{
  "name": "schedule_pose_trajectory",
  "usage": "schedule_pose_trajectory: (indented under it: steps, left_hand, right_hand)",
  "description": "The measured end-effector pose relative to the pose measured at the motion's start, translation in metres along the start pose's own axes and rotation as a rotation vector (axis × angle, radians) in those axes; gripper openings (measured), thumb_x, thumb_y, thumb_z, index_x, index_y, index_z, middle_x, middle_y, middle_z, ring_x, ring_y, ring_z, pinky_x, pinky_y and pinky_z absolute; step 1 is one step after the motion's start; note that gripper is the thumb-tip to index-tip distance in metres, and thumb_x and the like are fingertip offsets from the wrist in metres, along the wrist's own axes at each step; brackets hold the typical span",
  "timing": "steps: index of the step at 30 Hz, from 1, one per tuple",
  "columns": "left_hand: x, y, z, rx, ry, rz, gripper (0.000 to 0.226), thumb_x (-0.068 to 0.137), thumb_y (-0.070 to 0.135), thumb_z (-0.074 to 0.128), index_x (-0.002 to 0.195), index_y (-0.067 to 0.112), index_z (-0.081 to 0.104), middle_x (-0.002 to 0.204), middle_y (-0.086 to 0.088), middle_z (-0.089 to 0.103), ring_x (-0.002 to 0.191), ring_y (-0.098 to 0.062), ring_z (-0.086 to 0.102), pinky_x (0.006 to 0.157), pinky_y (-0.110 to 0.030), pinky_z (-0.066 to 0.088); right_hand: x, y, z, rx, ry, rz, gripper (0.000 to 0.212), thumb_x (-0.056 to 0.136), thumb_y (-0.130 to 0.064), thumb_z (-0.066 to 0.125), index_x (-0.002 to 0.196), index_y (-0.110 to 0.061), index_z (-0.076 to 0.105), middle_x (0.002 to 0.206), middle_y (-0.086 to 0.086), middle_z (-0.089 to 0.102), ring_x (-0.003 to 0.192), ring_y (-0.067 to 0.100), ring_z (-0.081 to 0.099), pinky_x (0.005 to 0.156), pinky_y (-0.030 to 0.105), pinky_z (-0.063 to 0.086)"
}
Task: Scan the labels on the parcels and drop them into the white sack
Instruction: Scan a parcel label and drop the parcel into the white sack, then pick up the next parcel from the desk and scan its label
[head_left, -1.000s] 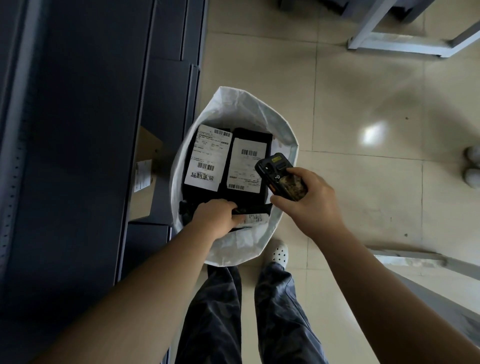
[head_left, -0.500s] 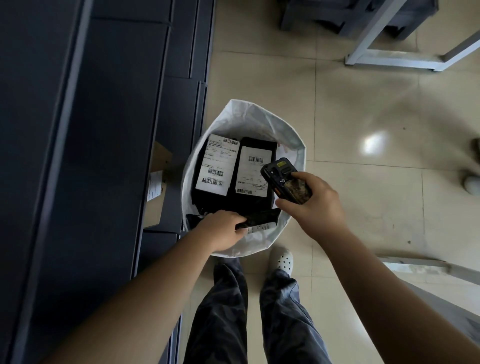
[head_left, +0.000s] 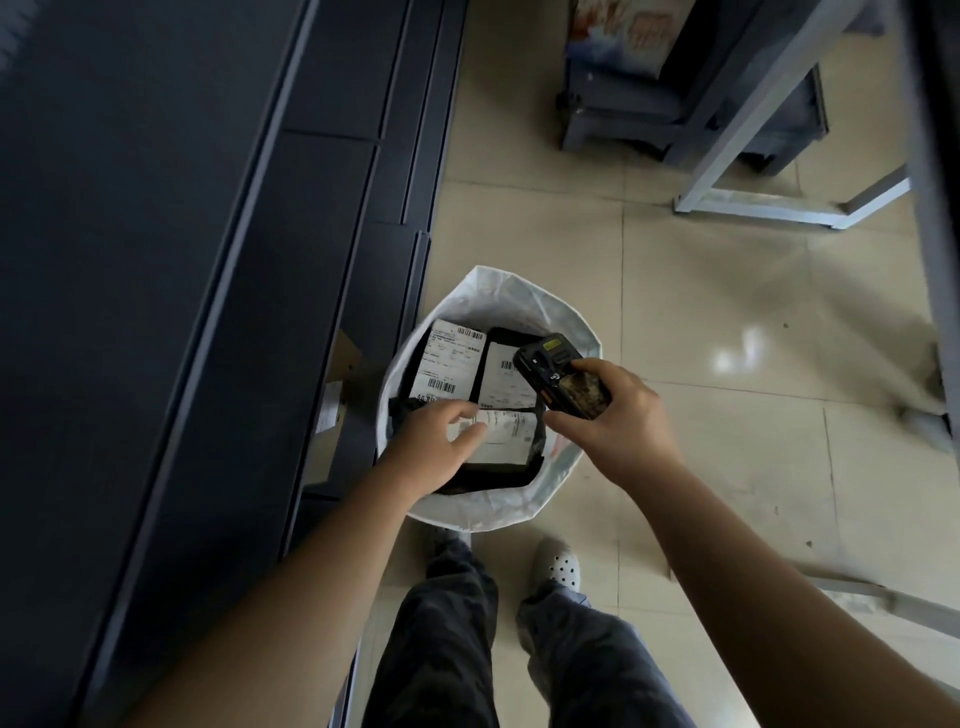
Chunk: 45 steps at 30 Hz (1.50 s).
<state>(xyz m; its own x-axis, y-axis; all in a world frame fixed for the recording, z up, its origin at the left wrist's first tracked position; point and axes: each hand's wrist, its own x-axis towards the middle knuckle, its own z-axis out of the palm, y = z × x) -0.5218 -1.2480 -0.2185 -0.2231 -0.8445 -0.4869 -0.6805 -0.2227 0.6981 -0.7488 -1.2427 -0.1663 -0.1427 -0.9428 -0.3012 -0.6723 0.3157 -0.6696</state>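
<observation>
Hovering over the mouth of the white sack (head_left: 496, 512), both hands work a single black parcel (head_left: 498, 470) whose white label (head_left: 506, 436) faces up. The left hand (head_left: 441, 452) lies on the parcel's near-left end, fingers stretched out across the label's left edge; whether the thumb hooks under the parcel I cannot tell, since the hand covers that edge. The right hand (head_left: 618, 415) is wrapped around a handheld scanner (head_left: 561, 376), thumb on its face, with the scanner's front end aimed away and to the left, over the sack.

The parcel's long axis runs roughly from one hand to the other, left to right, with the label sitting between them. It lies directly below and just in front of the scanner, so the right hand is the nearer one for reading, while the left hand is the one in contact and placed to let go. The parcel is already inside the rim of the sack, so a drop would need little more than release.

Beyond the hands, deeper in the sack, two more labelled parcels (head_left: 449, 364) lie side by side and would catch the new one. The left fingers overlapping the label could block the barcode. A dark shelving unit (head_left: 208, 260) stands left of the left hand, and the person's legs and shoes are on the tiled floor (head_left: 727, 312) below the wrists.
</observation>
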Motion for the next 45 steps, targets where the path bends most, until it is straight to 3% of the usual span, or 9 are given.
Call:
schedule_pose_trajectory:
  steps: [12, 17, 20, 23, 29, 33, 38, 42, 45]
  left_hand:
    - [-0.089, 0.084, -0.02, -0.073, 0.475, 0.038, 0.035, 0.093, 0.031, 0.063, 0.126, 0.019, 0.063, 0.127, 0.008, 0.061, 0.117, -0.008, 0.055, 0.102, -0.03, 0.044]
    - [-0.16, 0.145, -0.028, -0.042, 0.689, 0.045, 0.032, 0.093, 0.028, 0.064, 0.124, 0.017, 0.063, 0.122, 0.009, 0.059, 0.11, -0.007, 0.055, 0.094, -0.025, 0.045]
    - [-0.214, 0.173, -0.035, -0.045, 0.83, 0.017, 0.035, 0.094, 0.031, 0.062, 0.127, 0.02, 0.061, 0.13, 0.008, 0.057, 0.117, -0.006, 0.052, 0.097, -0.02, 0.041]
    - [-0.274, 0.194, -0.045, -0.045, 0.964, 0.013, 0.034, 0.094, 0.032, 0.063, 0.126, 0.022, 0.061, 0.13, 0.008, 0.057, 0.12, -0.007, 0.051, 0.104, -0.028, 0.041]
    - [-0.406, 0.207, -0.039, -0.005, 1.206, -0.079, 0.034, 0.096, 0.033, 0.06, 0.129, 0.026, 0.057, 0.127, 0.017, 0.053, 0.117, 0.007, 0.043, 0.099, -0.01, 0.031]
    - [-0.503, 0.192, 0.0, -0.007, 1.352, -0.166, 0.035, 0.095, 0.037, 0.06, 0.129, 0.027, 0.058, 0.131, 0.014, 0.056, 0.121, 0.001, 0.046, 0.103, -0.022, 0.037]
    - [-0.639, 0.161, 0.092, -0.035, 1.514, -0.356, 0.037, 0.094, 0.038, 0.061, 0.129, 0.026, 0.059, 0.131, 0.014, 0.056, 0.122, 0.0, 0.046, 0.105, -0.02, 0.035]
    - [-0.76, 0.146, 0.183, -0.046, 1.628, -0.54, 0.035, 0.093, 0.034, 0.064, 0.126, 0.021, 0.061, 0.123, 0.015, 0.056, 0.11, 0.005, 0.047, 0.091, -0.005, 0.037]
    - [-0.845, 0.142, 0.247, -0.067, 1.718, -0.677, 0.035, 0.092, 0.032, 0.065, 0.125, 0.021, 0.062, 0.123, 0.014, 0.058, 0.11, 0.006, 0.048, 0.092, -0.01, 0.035]
  right_hand:
    - [-0.024, -0.026, -0.065, 0.046, -0.104, -0.21, 0.063, 0.068, -0.035, 0.086, 0.126, -0.031, 0.061, 0.108, -0.014, 0.058, 0.099, 0.008, 0.055, 0.082, 0.021, 0.044]
    - [-0.054, -0.056, -0.106, 0.087, -0.175, -0.372, 0.06, 0.069, -0.033, 0.086, 0.124, -0.033, 0.062, 0.108, -0.015, 0.057, 0.098, 0.005, 0.053, 0.074, 0.006, 0.036]
    - [-0.079, -0.089, -0.129, 0.109, -0.215, -0.498, 0.059, 0.069, -0.035, 0.086, 0.123, -0.034, 0.062, 0.106, -0.015, 0.058, 0.097, 0.006, 0.054, 0.081, 0.019, 0.041]
    - [-0.11, -0.126, -0.147, 0.114, -0.25, -0.633, 0.059, 0.069, -0.04, 0.085, 0.122, -0.041, 0.06, 0.107, -0.017, 0.058, 0.095, 0.006, 0.056, 0.08, 0.023, 0.045]
    - [-0.196, -0.188, -0.158, 0.187, -0.369, -0.884, 0.059, 0.067, -0.037, 0.086, 0.121, -0.037, 0.063, 0.111, -0.011, 0.066, 0.101, 0.011, 0.062, 0.09, 0.031, 0.051]
    - [-0.279, -0.203, -0.147, 0.217, -0.499, -1.012, 0.058, 0.068, -0.035, 0.087, 0.121, -0.035, 0.063, 0.11, -0.01, 0.067, 0.103, 0.011, 0.063, 0.092, 0.031, 0.051]
    - [-0.414, -0.182, -0.11, 0.23, -0.713, -1.113, 0.057, 0.067, -0.036, 0.088, 0.118, -0.037, 0.063, 0.107, -0.016, 0.067, 0.102, 0.008, 0.063, 0.093, 0.035, 0.053]
    - [-0.54, -0.152, -0.087, 0.185, -0.908, -1.19, 0.056, 0.068, -0.032, 0.089, 0.116, -0.041, 0.061, 0.111, -0.014, 0.065, 0.104, 0.008, 0.062, 0.096, 0.035, 0.052]
    - [-0.635, -0.133, -0.069, 0.166, -1.04, -1.291, 0.057, 0.067, -0.03, 0.089, 0.116, -0.04, 0.062, 0.112, -0.011, 0.066, 0.104, 0.01, 0.062, 0.094, 0.033, 0.051]
